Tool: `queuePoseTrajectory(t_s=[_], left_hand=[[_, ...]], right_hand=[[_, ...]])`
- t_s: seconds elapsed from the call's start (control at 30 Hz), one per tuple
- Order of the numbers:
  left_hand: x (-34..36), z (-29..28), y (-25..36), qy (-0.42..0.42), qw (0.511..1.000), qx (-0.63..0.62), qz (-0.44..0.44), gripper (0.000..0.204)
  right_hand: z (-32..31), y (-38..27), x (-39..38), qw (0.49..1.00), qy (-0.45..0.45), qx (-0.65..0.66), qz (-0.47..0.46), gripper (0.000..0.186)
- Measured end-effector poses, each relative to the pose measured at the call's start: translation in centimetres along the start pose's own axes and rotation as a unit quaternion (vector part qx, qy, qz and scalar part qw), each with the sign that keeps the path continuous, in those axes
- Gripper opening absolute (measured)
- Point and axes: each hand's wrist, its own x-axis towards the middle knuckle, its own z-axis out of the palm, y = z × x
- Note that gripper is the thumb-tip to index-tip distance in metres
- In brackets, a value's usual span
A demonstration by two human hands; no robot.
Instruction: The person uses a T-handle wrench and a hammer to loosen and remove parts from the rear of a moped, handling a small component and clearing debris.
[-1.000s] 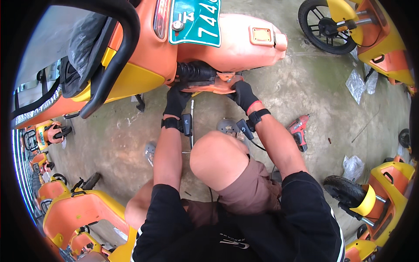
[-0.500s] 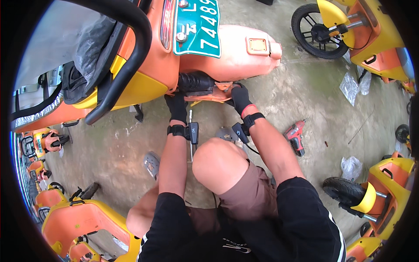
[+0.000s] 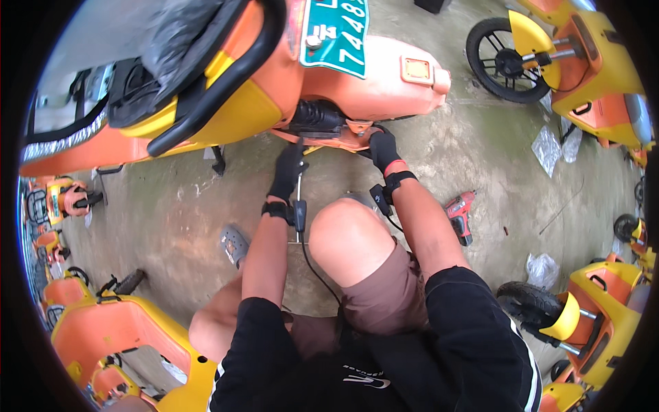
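A scooter with orange and yellow bodywork (image 3: 384,72) fills the top of the view. Black fingerless-looking gloves cover both hands. My right hand (image 3: 383,147) is closed around the end of an orange lower panel (image 3: 347,141), beneath the rounded rear part; its fingertips are partly hidden. My left hand (image 3: 288,167) is just below that panel, left of the right hand, with its fingers stretched toward the scooter. Right beside it is a metal T-handle wrench (image 3: 298,189), its tip close to the thumb; the hand does not seem to hold it. A ribbed black sleeve (image 3: 319,117) shows above the panel.
A red cordless drill (image 3: 460,214) lies on the concrete floor right of my right forearm. Other scooters stand around, including one with its front wheel (image 3: 508,62) at upper right. Clear plastic bags (image 3: 547,152) lie on the floor. A black bar (image 3: 240,82) curves over the upper left.
My left hand has drawn back from the scooter's lower panel and come down next to the T-handle wrench. My right hand keeps its hold. The whole view has shifted slightly.
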Motion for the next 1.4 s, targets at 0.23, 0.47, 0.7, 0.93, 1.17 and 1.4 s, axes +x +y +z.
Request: queuePoseTrajectory(t_s=[0.23, 0.47, 0.7, 0.93, 1.17, 1.4], left_hand=[[-1.6, 1.9, 3.9, 0.195, 0.978, 0.070, -0.032, 0.054], [-2.7, 6.4, 2.1, 0.243, 0.957, 0.037, -0.154, 0.034], [-1.1, 13.3, 5.9, 0.450, 0.865, -0.002, -0.224, 0.035], [0.8, 14.8, 5.6, 0.360, 0.885, -0.074, -0.287, 0.043], [-1.4, 11.1, 5.5, 0.402, 0.876, -0.035, -0.266, 0.043], [-3.8, 5.9, 5.9, 0.280, 0.922, -0.072, -0.256, 0.031]], right_hand=[[-2.0, -0.5, 1.6, 0.992, -0.099, 0.065, -0.037, 0.016], [-2.8, -3.6, 2.0, 0.849, -0.118, 0.310, 0.412, 0.023], [-6.1, 0.4, 4.8, 0.843, -0.168, 0.285, 0.424, 0.033], [-11.6, -7.8, -0.4, 0.930, -0.220, 0.066, 0.287, 0.030], [-5.3, -24.2, -4.2, 0.906, -0.345, -0.135, -0.207, 0.035], [3.3, -21.8, -0.6, 0.860, -0.170, -0.199, -0.438, 0.043]])
